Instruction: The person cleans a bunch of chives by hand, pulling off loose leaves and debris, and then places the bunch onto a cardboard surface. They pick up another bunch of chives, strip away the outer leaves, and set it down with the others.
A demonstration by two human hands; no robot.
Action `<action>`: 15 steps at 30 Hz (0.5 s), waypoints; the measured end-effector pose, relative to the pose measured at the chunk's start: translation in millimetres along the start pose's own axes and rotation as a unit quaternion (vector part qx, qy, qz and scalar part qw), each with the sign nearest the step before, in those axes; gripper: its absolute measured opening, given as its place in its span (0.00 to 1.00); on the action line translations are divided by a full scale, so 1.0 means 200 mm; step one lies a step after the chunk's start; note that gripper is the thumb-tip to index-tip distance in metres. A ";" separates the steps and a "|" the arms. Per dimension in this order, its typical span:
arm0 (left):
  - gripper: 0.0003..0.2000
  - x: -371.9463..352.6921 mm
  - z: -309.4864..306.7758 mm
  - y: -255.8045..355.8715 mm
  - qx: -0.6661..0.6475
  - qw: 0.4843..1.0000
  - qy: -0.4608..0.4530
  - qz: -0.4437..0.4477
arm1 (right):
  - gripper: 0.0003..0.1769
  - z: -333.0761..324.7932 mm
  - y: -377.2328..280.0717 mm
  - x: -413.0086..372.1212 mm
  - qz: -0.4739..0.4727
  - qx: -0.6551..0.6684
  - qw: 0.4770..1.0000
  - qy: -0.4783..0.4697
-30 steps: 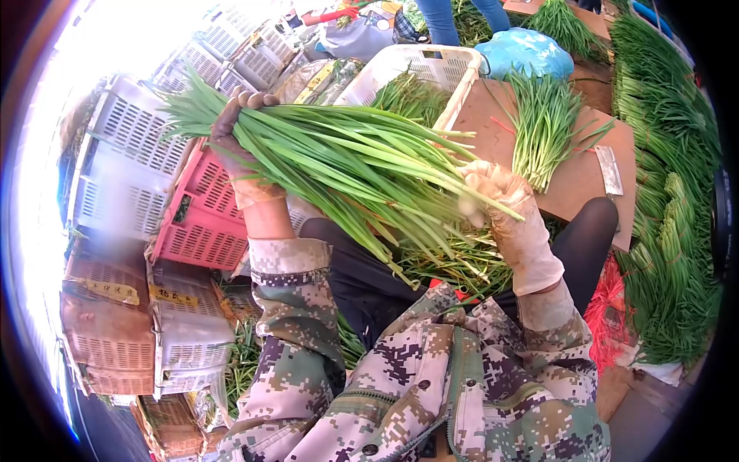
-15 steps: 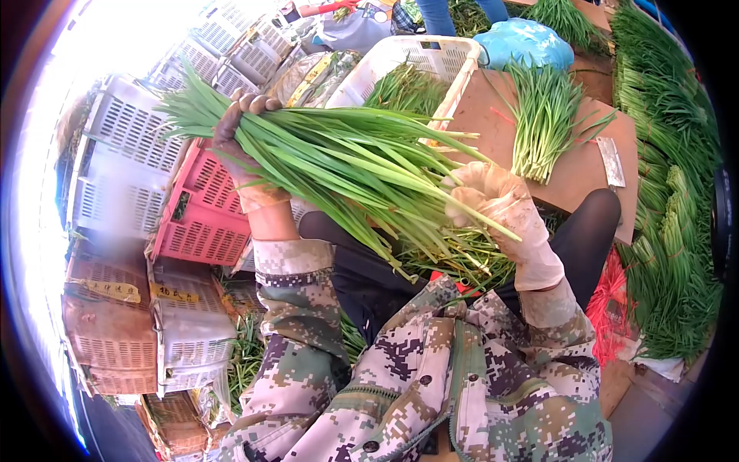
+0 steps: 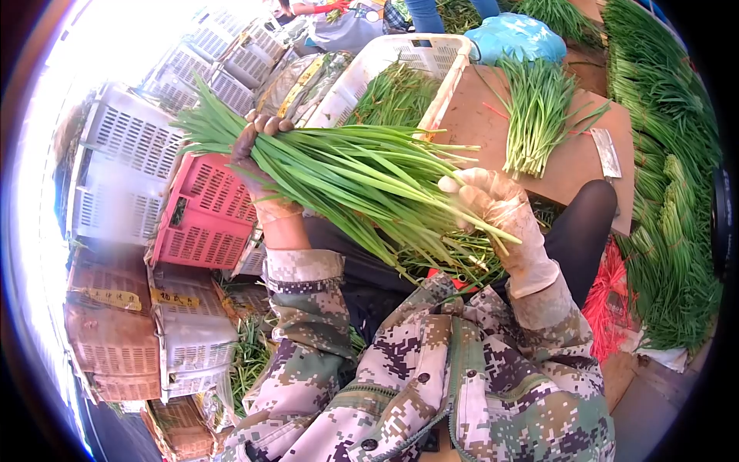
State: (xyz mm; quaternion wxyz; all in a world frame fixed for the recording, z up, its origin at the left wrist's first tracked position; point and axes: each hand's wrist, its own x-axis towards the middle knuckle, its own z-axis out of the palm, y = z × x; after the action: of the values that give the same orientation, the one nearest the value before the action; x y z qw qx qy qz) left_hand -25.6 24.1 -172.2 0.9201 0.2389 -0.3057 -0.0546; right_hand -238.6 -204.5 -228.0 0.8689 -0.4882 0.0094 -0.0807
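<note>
A long loose bunch of garlic chives (image 3: 346,165) slants across my lap, leaf tips at the upper left and pale stem ends at the lower right. My left hand (image 3: 258,154), in a dark-stained glove, is wrapped round the leafy part. At the stem end is my right hand (image 3: 496,204), in a pale, soiled glove, its fingers curled in on some of the stems. Part of its grip is hidden. Loose trimmings and stems (image 3: 477,258) lie below the bunch, over my lap. A gathered bundle of chives (image 3: 535,115) rests on a brown board (image 3: 469,108) to the right.
A white crate (image 3: 450,69) with greens stands ahead, a blue plastic bag (image 3: 516,38) beside it. Red (image 3: 204,208) and white crates (image 3: 127,162) are stacked left. Chives (image 3: 670,231) are piled along the right, near red strings (image 3: 604,308). Another person's red glove (image 3: 331,8) shows at the top.
My left hand and the leafy end of the bunch have shifted slightly right and down. The right hand stays by the stem ends, its fingers a little more drawn in.
</note>
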 end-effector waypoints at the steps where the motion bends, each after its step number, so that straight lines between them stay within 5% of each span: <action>1: 0.12 -0.01 0.00 -0.01 0.000 1.000 -0.001 -0.001 | 0.14 -0.01 0.01 0.00 0.006 0.047 0.999 0.002; 6: 0.11 -0.02 -0.01 -0.02 -0.023 0.999 0.006 -0.035 | 0.13 -0.03 0.03 0.00 0.045 0.127 0.991 -0.007; 15: 0.09 -0.02 -0.04 -0.05 -0.023 0.998 0.025 -0.045 | 0.11 -0.10 0.10 0.00 0.032 0.038 0.999 -0.017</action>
State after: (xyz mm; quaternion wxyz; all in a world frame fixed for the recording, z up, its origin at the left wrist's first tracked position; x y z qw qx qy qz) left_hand -24.3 18.9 -185.1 0.9294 0.2322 -0.2699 -0.0974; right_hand -237.9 -210.7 -254.8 0.8889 -0.4558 0.0076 -0.0445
